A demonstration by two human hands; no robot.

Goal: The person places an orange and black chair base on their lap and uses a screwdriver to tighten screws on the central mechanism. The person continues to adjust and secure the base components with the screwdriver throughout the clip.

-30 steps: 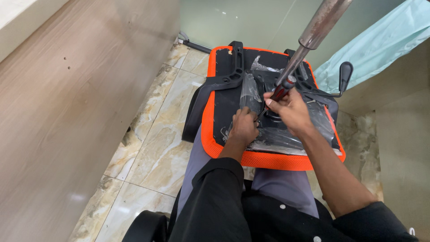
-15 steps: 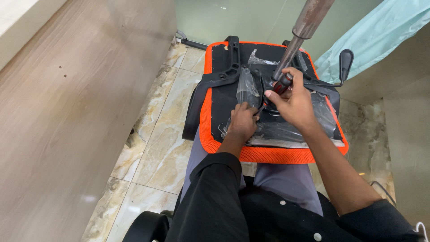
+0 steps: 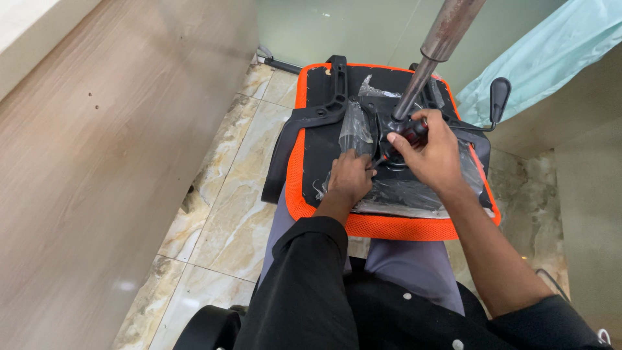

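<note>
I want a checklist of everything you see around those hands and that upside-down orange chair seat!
Surface: beige marble-look tiled floor; the seat rests on the person's lap.
Job's things: upturned orange-edged black chair seat; grey metal gas-lift column standing from its middle; clear crinkled plastic wrap over the underside; black armrest bracket on its left edge.
Clutter: black lever with paddle knob; black castor wheel at the bottom.
Grippers: left hand presses the wrap; right hand grips a dark red-and-black handle by the column base.
Cables: nothing seen.
Surroundings: wood-grain panel, pale green cloth.
</note>
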